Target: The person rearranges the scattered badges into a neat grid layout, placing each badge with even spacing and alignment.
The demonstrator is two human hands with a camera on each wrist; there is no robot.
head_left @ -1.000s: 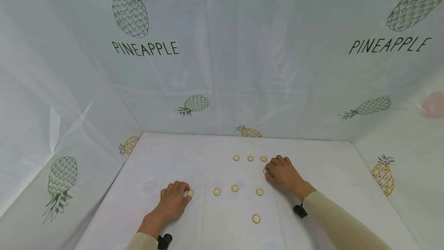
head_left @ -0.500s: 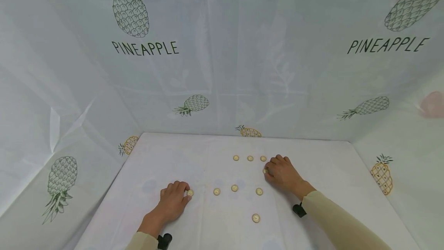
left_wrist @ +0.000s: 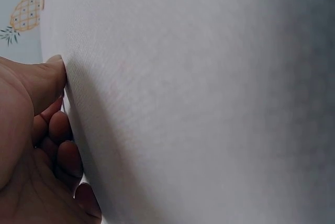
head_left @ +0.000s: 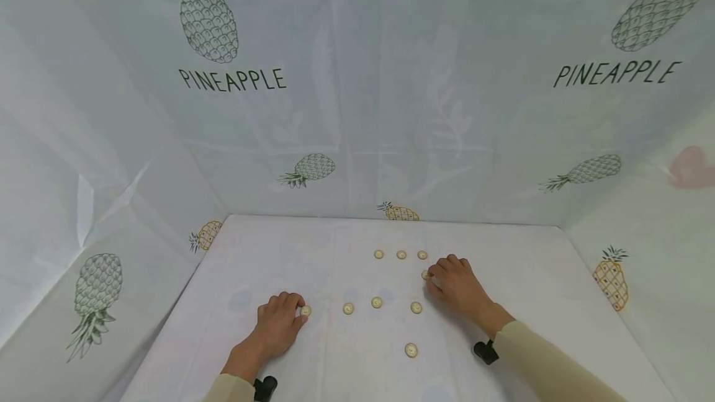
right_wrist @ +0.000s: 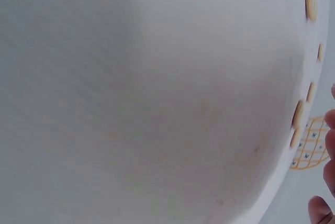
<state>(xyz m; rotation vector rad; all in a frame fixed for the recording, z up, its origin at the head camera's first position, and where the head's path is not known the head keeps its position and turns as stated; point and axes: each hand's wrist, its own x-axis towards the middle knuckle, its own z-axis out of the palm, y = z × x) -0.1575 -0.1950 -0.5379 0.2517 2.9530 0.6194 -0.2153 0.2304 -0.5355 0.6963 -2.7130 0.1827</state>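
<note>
In the head view, my left hand [head_left: 278,325] rests on the table with thumb and forefinger on either side of a small, pale round wooden disc [head_left: 305,311]. Its thumb [left_wrist: 49,80] touches the cloth in the left wrist view, where the disc is hidden. My right hand [head_left: 459,285] hovers by another disc [head_left: 426,275], fingertips close to its right edge. From the right wrist, the fingers [right_wrist: 330,145] appear loosely bent and apart from the discs, holding nothing. Each disc has a darker rim and faint marks in the centre.
Three discs form a row at the back, among them the middle one [head_left: 401,254]. More lie nearer, including one disc [head_left: 349,308] right of my left hand and the nearest disc [head_left: 411,350]. White cloth covers the table [head_left: 335,365]; pineapple-print curtains [head_left: 391,110] enclose it.
My right hand has drawn slightly right, away from its disc, which now shows more fully. The left hand and its disc stay in place. The whole view has shifted a little.
</note>
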